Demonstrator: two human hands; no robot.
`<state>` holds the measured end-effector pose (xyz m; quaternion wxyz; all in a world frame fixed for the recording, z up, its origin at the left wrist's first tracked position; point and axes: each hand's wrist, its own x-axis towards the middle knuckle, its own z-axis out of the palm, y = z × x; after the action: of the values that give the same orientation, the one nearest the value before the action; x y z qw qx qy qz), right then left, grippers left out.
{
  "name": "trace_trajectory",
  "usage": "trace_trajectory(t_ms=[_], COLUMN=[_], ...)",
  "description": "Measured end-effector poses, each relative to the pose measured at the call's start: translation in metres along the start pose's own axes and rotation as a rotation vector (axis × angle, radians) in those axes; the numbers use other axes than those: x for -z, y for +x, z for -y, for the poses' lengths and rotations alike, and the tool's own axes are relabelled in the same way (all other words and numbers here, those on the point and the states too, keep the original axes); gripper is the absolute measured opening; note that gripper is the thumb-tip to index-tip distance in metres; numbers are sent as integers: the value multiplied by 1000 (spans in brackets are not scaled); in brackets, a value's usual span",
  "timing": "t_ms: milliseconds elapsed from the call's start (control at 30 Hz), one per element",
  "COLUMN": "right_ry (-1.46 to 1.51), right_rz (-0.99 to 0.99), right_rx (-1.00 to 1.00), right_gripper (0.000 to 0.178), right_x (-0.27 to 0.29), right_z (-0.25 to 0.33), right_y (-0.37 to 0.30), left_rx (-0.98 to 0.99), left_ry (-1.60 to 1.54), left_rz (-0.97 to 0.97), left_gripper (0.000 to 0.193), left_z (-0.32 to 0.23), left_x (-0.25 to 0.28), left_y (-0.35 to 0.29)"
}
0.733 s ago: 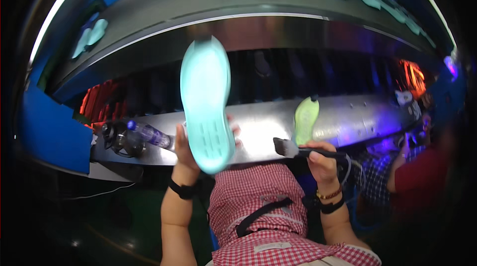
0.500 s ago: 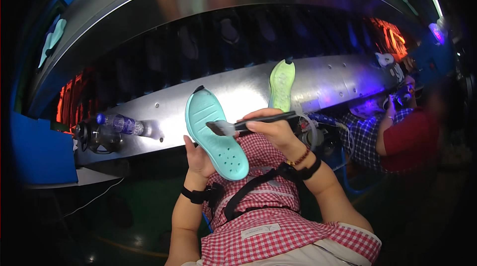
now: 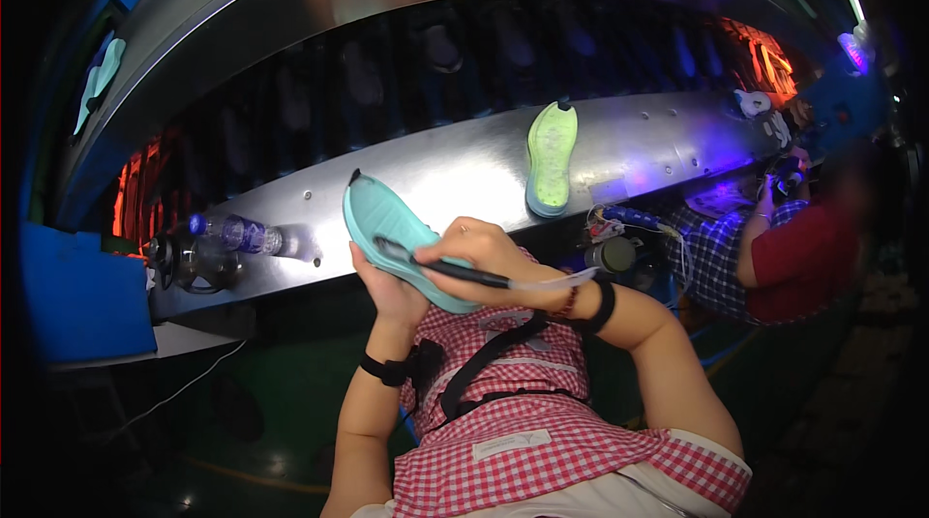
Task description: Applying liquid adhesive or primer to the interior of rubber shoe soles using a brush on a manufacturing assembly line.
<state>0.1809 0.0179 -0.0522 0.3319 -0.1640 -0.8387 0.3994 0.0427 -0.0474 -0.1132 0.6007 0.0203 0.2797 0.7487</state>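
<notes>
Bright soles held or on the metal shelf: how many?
2: a turquoise sole in the left hand and a yellow-green sole on the metal shelf. More may hide at its right end.

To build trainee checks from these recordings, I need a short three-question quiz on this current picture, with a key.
1. Which hand holds the brush?
2. True or false: the yellow-green sole is in the left hand.
3. What colour is the cap of the bottle? A) red B) blue C) white

Key:
1. The right hand.
2. False: the left hand holds the turquoise sole; the yellow-green sole lies on the metal bench.
3. B.
</notes>
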Motion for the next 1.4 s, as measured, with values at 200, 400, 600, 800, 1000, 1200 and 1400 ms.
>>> trace_trajectory(t_ms=[200, 400, 600, 800, 1000, 1200, 1400], right_ry=[213, 541, 754, 499, 413, 647, 831], right_rz=[419, 2, 73, 280, 245, 121, 184], right_rx=[-271, -384, -381, -157, -146, -253, -181], right_gripper=[20, 22, 20, 21, 26, 23, 21], right_x=[44, 40, 43, 51, 54, 53, 48], right_z=[15, 24, 36, 35, 33, 30, 18], right_y=[-9, 10, 4, 4, -5, -11, -16], left_rx=[59, 122, 62, -221, -356, -389, -357], left_ry=[50, -114, -204, -4, -13, -49, 44], left_rz=[326, 201, 276, 275, 233, 278, 417], left_gripper=[78, 75, 79, 90, 89, 89, 87], left_z=[-27, -4, -20, -29, -46, -57, -63], left_x=[-4, -26, -37, -43, -53, -54, -61], left_y=[-13, -24, -30, -30, -25, -27, -28])
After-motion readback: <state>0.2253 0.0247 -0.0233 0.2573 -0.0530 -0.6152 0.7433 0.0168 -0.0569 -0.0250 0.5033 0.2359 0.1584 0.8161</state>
